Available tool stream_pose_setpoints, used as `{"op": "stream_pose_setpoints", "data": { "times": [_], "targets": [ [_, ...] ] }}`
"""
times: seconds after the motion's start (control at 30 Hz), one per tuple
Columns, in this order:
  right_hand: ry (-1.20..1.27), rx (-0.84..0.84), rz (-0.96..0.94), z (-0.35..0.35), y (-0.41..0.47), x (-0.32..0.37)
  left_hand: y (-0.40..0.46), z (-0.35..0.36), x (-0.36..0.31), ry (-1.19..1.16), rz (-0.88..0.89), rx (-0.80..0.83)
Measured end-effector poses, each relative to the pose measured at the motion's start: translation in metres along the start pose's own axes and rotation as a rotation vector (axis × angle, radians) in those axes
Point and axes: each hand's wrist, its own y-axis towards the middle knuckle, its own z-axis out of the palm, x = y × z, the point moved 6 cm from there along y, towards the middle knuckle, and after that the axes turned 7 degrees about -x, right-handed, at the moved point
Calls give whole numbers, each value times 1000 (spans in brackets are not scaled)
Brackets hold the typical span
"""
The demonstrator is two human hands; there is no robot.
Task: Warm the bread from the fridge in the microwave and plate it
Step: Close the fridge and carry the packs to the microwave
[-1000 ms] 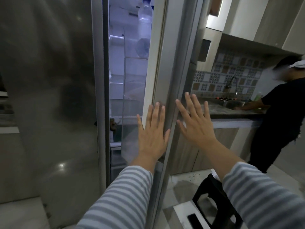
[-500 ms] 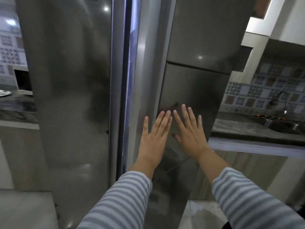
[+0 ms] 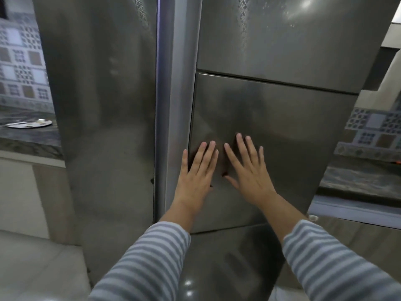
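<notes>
A tall steel fridge fills the view. Its right door [image 3: 282, 118] is nearly closed, with only a thin lit slit [image 3: 159, 61] left between it and the left door [image 3: 104, 105]. My left hand [image 3: 196, 177] and my right hand [image 3: 247, 170] both press flat on the right door, fingers straight and spread, side by side at mid height. Neither hand holds anything. The bread and the microwave are not in view.
A plate [image 3: 29, 123] lies on the stone counter [image 3: 28, 137] at the left, in front of a patterned tile wall. Another counter [image 3: 355, 183] runs at the right behind the door. Pale floor [image 3: 32, 268] shows at the lower left.
The fridge door has swung from wide open to almost closed under both palms. The lit interior and bottle have gone from sight, and the person at the sink is out of view.
</notes>
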Motion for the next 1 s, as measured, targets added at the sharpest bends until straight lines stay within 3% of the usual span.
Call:
{"op": "stream_pose_setpoints", "data": {
  "times": [0.6, 1.0],
  "targets": [
    [-207, 67, -6, 96, 64, -10, 66, 119, 34, -192, -31, 178],
    [-151, 170, 59, 94, 65, -1, 60, 115, 45, -189, -65, 214]
  ]
}}
